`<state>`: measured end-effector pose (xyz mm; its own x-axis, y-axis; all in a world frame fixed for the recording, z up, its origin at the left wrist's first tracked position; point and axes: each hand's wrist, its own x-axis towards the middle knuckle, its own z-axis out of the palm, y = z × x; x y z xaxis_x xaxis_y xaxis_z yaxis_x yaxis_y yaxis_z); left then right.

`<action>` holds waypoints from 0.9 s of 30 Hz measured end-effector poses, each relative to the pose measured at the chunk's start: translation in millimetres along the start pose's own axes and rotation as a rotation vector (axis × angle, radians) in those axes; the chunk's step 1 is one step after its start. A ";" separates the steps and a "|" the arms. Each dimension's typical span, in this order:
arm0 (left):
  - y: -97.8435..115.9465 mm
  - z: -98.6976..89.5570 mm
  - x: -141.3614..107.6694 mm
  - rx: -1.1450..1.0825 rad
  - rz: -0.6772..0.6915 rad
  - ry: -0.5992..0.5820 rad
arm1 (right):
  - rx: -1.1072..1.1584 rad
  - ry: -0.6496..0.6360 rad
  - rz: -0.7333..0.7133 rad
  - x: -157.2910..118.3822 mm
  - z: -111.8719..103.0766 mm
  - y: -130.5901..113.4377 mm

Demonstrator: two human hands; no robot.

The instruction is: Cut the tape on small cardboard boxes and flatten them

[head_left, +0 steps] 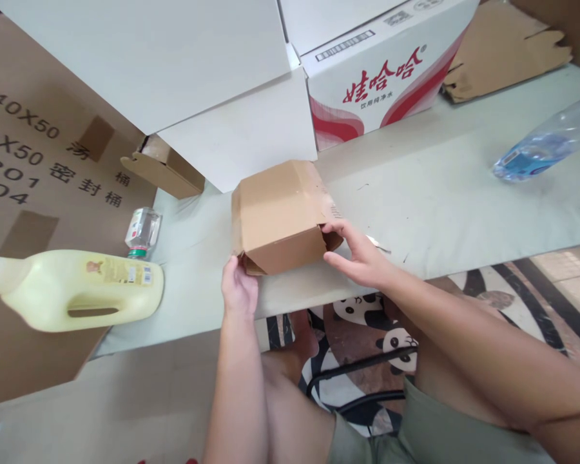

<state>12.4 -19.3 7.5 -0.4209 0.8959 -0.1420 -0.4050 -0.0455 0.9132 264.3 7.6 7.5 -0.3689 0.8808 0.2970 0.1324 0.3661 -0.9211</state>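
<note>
A small brown cardboard box lies on the cloth-covered table in front of me, its near corners folded a little apart. My left hand is closed on the near left corner, with the fingertips partly hidden by it. At the near right corner, my right hand grips the box, the index finger on the upper edge and the thumb lower down. A dark gap shows at that corner between finger and thumb. Part of the flap there is hidden by the hand.
White cartons and a red-and-white water carton stand behind. To the left are a pale yellow jug, a small clear bottle and a large carton. A plastic water bottle and flattened cardboard lie right.
</note>
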 end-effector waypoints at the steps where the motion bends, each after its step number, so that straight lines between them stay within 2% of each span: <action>1: 0.3 0.3 -0.4 -0.001 0.008 -0.001 | -0.014 0.005 0.044 0.8 0.2 -0.1; 5: -0.9 2.9 -2.5 0.017 0.022 -0.010 | -0.080 -0.036 0.171 3.7 2.1 2.5; 9: -6.9 6.9 -3.8 0.063 0.129 -0.068 | -0.154 -0.104 0.187 4.2 5.1 4.8; 12: -10.5 7.5 -4.3 0.113 0.199 -0.093 | -0.153 -0.106 0.203 3.9 5.9 8.0; 17: -14.4 -1.0 -1.3 0.183 0.260 -0.060 | 0.004 0.031 0.199 4.8 8.2 19.4; 22: -16.2 -7.2 2.9 0.291 0.259 -0.062 | -0.083 0.201 0.145 5.5 12.8 26.0; 27: -10.2 -1.6 1.0 0.241 0.297 0.074 | -0.143 0.300 0.190 5.8 8.0 19.3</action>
<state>14.8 -18.7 -2.6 -0.5523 0.8246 0.1230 -0.0582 -0.1853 0.9810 257.4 17.4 -10.6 -0.0419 0.9781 0.2040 0.3079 0.2069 -0.9287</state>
